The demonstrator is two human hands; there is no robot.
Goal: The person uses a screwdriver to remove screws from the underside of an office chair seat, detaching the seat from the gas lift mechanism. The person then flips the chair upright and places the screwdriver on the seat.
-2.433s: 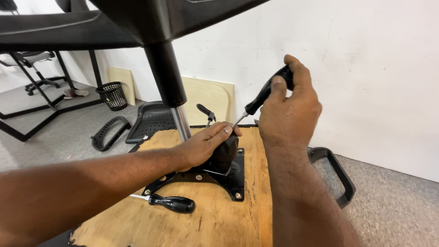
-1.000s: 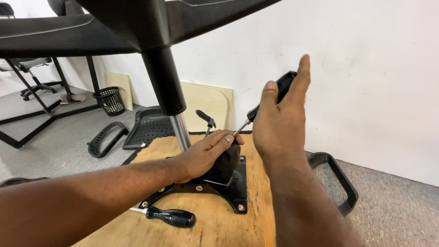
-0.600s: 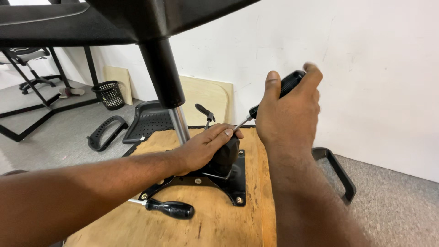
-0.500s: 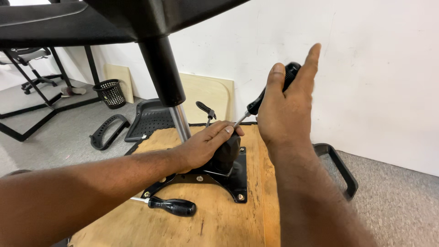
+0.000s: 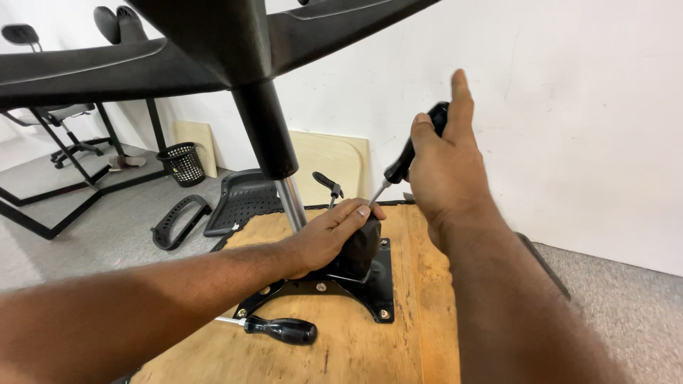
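Note:
A black metal chair mechanism plate (image 5: 376, 283) lies screwed onto a wooden seat board (image 5: 370, 345). My left hand (image 5: 329, 235) rests flat on top of the mechanism's housing, pressing on it. My right hand (image 5: 447, 165) grips the black handle of a screwdriver (image 5: 400, 167), index finger raised, with the shaft angled down so its tip meets the mechanism by my left fingertips. A chrome gas cylinder (image 5: 292, 203) rises from the mechanism into the black star base (image 5: 199, 50) overhead. A small black lever (image 5: 327, 185) sticks up behind the mechanism.
A second black-handled screwdriver (image 5: 279, 329) lies on the board near the plate's front corner. On the grey floor to the left are a black armrest (image 5: 178, 220), a mesh chair part (image 5: 242, 199) and a small black bin (image 5: 183, 163). A white wall stands close behind.
My right hand has been regripping and turning the screwdriver handle, fingers opening and closing around it. My left hand has stayed on the mechanism. The view has shifted only slightly.

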